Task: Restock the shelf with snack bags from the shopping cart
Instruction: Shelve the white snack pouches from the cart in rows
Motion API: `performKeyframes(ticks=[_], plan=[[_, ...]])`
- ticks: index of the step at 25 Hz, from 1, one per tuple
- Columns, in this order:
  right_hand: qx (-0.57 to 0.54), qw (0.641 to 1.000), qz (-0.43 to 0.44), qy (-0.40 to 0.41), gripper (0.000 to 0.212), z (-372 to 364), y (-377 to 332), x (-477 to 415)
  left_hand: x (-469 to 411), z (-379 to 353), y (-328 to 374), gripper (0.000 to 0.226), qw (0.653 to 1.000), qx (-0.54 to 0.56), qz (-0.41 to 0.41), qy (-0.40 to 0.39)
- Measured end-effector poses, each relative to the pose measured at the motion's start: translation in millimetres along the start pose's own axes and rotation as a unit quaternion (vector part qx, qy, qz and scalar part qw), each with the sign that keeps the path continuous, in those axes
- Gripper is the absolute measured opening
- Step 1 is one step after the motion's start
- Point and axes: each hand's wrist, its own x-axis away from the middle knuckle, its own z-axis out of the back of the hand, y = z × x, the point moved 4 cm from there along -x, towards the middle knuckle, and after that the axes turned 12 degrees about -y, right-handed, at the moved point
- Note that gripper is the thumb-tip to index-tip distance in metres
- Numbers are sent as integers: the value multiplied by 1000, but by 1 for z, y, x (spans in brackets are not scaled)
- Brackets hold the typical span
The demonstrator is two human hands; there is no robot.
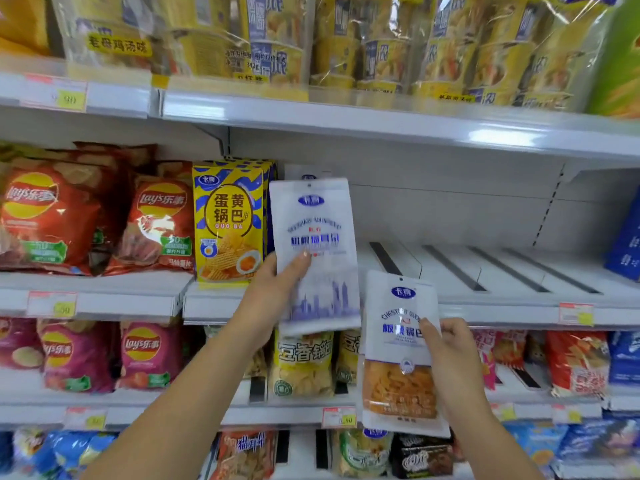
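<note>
Middle shelf [485, 271], white, with dark divider strips; landmark item, a yellow snack bag [227, 220], upright at the front edge. Left of the yellow bag: red chip bags [52, 216], several, leaning together. Just right of the yellow bag: first white snack bag [313, 251], upright, blue print, held in the air before the shelf; the left hand [277, 285] pinches its lower left side, thumb on the front, fingers hidden behind. The top of a similar white bag shows behind it. Farther right of the yellow bag and lower: second white snack bag [398, 355], orange contents showing through its lower half, upright, crossing the shelf's front lip; the right hand [450, 348] grips its right edge, thumb on the front, fingers curled. The two white bags sit close together, apart or touching I cannot tell. Far right of the yellow bag: a blue bag [627, 244] at the frame's edge. Above the yellow bag: wrapped packs of noodle cups [381, 46] on the upper shelf. Below it to the left: pink chip bags [145, 355].
</note>
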Motion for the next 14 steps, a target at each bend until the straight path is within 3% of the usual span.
performKeyframes(ticks=[4,8,10,12,14], plan=[[10,998,-29,56,22,31,20,1,-77,-4,32,26,985,-137,-93,52],[6,992,-82,94,20,63,46,2,-136,7,-4,39,975,-201,-21,92],[-3,990,-99,101,20,71,56,2,-145,13,-13,67,974,-193,-2,115],[-2,988,-109,110,22,77,63,0,-141,11,-10,86,945,-278,-42,166],[2,987,-109,118,25,81,69,-3,-130,2,-4,91,900,-372,-104,199]])
